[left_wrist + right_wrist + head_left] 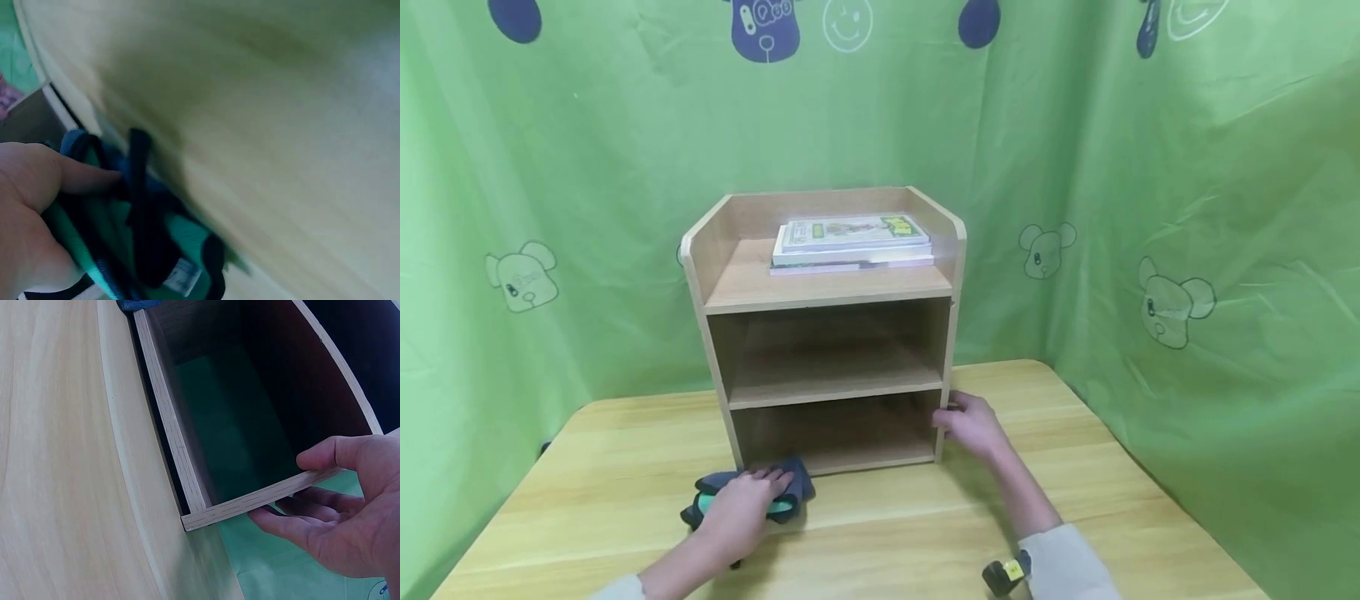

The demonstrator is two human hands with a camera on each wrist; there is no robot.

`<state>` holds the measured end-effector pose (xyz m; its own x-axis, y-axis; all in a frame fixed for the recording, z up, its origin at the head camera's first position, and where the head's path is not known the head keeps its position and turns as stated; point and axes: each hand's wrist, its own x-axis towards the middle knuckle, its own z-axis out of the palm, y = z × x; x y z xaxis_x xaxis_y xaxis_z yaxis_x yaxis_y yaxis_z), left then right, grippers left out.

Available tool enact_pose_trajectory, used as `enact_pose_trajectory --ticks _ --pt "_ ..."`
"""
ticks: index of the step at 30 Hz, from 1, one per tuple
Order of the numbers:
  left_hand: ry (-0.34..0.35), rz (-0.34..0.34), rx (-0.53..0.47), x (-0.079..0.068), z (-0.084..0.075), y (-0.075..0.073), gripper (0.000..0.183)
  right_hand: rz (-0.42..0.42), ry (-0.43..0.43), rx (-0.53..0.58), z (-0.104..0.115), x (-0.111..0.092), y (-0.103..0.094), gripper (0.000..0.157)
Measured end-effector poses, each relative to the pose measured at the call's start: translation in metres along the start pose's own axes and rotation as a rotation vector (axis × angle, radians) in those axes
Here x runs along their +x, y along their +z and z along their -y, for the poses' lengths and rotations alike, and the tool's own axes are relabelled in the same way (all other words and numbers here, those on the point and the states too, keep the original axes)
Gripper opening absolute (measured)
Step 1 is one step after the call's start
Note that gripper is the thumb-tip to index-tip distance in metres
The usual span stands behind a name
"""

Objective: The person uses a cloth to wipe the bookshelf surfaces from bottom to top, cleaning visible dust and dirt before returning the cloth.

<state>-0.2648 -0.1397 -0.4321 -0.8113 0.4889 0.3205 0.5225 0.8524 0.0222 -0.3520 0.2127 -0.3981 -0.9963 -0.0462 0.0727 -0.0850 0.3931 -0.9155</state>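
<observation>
A small wooden shelf unit (827, 293) stands on the table, with two compartments below its top tray. My right hand (973, 429) grips its lower right side panel; in the right wrist view the thumb lies inside the panel edge (256, 499) and the fingers outside. At the lower left front corner, my left hand (737, 518) holds a folded dark blue and green fabric item (801, 482). The left wrist view shows the thumb pressed on this fabric (187, 234), which has a dark strap (139, 162) and a white label (182, 276). The other left fingers are hidden there.
Several books (853, 242) lie stacked in the shelf's top tray. A black and yellow tape measure (1003, 575) sits by the right sleeve (1067, 562) on the wooden table (880, 542). Green printed curtain (625, 167) hangs behind and at both sides.
</observation>
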Motion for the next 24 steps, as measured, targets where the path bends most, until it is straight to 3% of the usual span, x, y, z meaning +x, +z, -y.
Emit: enact_pose_trajectory --ticks 2,7,13,19,24 --pt "0.000 0.010 -0.027 -0.003 0.004 -0.005 0.049 0.002 0.001 -0.006 0.000 0.000 0.000 0.069" --pt "-0.002 0.010 0.060 -0.007 0.014 -0.012 0.036 0.000 -0.001 0.008 0.001 0.001 0.001 0.068" --pt "-0.012 0.020 0.062 -0.007 0.014 -0.004 0.046 -0.001 -0.003 0.024 0.000 0.001 0.000 0.066" --pt "0.007 -0.020 0.148 -0.006 0.016 0.007 0.050 0.000 0.000 0.023 -0.003 0.001 0.000 0.066" --pt "-0.027 -0.028 0.047 -0.005 0.017 0.009 0.048 0.005 -0.002 0.012 -0.004 0.001 0.001 0.068"
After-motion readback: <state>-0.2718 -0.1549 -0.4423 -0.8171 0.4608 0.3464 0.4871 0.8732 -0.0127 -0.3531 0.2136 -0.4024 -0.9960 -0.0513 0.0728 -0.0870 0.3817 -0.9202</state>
